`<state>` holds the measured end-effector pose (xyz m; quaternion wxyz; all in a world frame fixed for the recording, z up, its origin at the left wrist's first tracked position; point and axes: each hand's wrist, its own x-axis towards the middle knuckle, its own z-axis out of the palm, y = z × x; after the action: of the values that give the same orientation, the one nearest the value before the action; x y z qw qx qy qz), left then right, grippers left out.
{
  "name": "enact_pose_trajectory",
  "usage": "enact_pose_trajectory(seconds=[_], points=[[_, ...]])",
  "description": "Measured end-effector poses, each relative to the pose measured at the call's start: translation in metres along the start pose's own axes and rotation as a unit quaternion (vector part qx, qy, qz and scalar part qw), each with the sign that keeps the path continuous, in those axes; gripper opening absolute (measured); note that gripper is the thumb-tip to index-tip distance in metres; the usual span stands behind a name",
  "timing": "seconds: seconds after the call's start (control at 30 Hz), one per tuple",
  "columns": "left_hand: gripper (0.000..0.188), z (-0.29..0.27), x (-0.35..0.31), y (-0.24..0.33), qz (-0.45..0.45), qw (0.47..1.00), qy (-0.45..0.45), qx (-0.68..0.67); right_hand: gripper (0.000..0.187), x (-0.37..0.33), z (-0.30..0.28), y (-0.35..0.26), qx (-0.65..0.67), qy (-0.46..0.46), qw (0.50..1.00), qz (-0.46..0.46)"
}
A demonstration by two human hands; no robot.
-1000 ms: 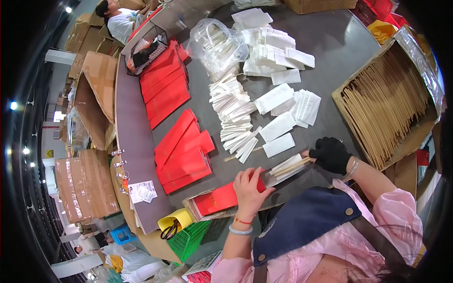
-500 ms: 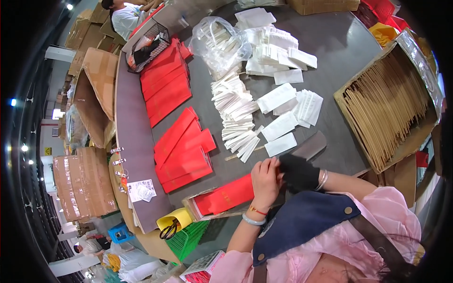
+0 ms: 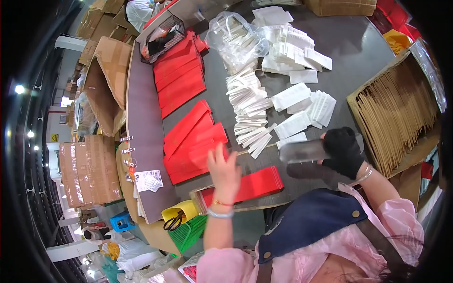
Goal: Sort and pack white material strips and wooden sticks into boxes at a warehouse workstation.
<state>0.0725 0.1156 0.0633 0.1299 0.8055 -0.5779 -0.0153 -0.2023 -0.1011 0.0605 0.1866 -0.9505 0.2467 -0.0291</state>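
Observation:
My left hand is bare, fingers spread, hovering over the fanned stack of red sleeves and just above a red sleeve lying in a shallow cardboard tray. It holds nothing. My right hand wears a black glove and grips a clear, blurred sleeve held above the dark table. White paper packets lie in a long heap just beyond both hands.
An open carton of wooden chopsticks stands at the right. More red sleeves, a wire basket and a plastic bag lie further back. A yellow cup with scissors and a green basket sit at the near left.
My hands have come apart. The left let go of the red sleeve and rose to the left, fingers spread. The gloved right moved right and up, now holding a clear sleeve.

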Motion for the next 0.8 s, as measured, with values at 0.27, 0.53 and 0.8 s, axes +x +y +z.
enact_pose_trajectory(seconds=[0.27,0.53,0.8], points=[[0.094,0.076,-0.055,0.057,-0.275,0.954,-0.009,-0.117,0.061,-0.005,0.013,-0.016,-0.01,-0.016,0.999,-0.049],[0.088,0.071,-0.045,0.052,-0.237,0.955,-0.037,-0.176,0.069,0.016,0.08,-0.047,0.054,-0.053,0.987,-0.14],[0.012,0.104,0.009,0.01,-0.179,0.974,0.117,-0.076,0.046,0.017,0.063,0.034,0.15,0.122,0.981,-0.001]])
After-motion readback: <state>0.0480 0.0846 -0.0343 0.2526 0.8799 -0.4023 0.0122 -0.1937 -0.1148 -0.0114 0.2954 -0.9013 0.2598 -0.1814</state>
